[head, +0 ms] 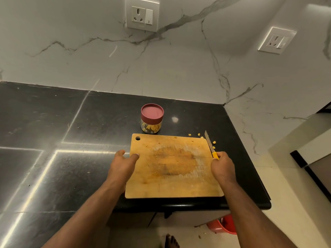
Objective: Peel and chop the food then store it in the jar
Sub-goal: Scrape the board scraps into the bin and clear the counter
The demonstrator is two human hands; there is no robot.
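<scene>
Chopped food seems stored in lidded glass jar (152, 119); yellow-handled knife (211, 145) is gripped by right hand (222, 165), left hand (123, 161) rests loose at wooden board (172, 167) w/ fingers spread, so clearing scraps (198, 134) is probably next.

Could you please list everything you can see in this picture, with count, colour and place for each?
Glass jar with dark red lid: one, clear with yellow pieces inside, lid on, on the counter just beyond the board.
Wooden chopping board: one, light brown, near the counter's front edge.
Yellow-handled knife: one, steel blade, along the board's right edge.
Yellow food scraps: several, on the counter by the blade, a few on the board.
Black stone counter: one, glossy.
Wall sockets: two, white, on the marble wall.
Red tub: one, on the floor, partly hidden.
Bare foot: one, bottom edge.
Left hand: open, at the board's left edge.
Right hand: closed on the knife handle.
</scene>
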